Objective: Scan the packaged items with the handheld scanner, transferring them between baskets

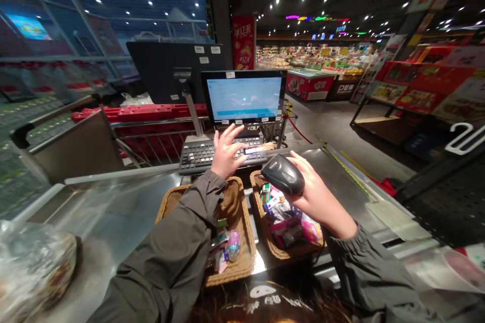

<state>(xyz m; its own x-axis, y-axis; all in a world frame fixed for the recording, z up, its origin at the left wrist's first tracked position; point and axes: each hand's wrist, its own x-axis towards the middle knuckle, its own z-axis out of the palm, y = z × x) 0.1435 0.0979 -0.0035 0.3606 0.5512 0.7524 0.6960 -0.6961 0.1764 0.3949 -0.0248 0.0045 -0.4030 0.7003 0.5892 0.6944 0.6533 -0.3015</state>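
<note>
My left hand (226, 154) is over the black keyboard (197, 155), fingers spread and holding nothing. Whether a fingertip touches a key I cannot tell. In my right hand (317, 196) is a black handheld barcode scanner (284, 175), raised above the right wicker basket (264, 229). That basket holds a pile of colourful small packages (282, 212), partly hidden by the scanner and hand. Beneath my left forearm stands another wicker basket (249, 247), with a few small pink and blue items (234, 245) at its near end. Behind the keyboard stands a lit monitor (245, 98).
A metal counter (125, 217) runs under everything. Clear plastic-wrapped goods (34, 267) lie at the left. A second screen (162, 70) faces away behind the monitor, near a metal cart (151, 136). Boxed goods fill a rack (435, 81) on the right.
</note>
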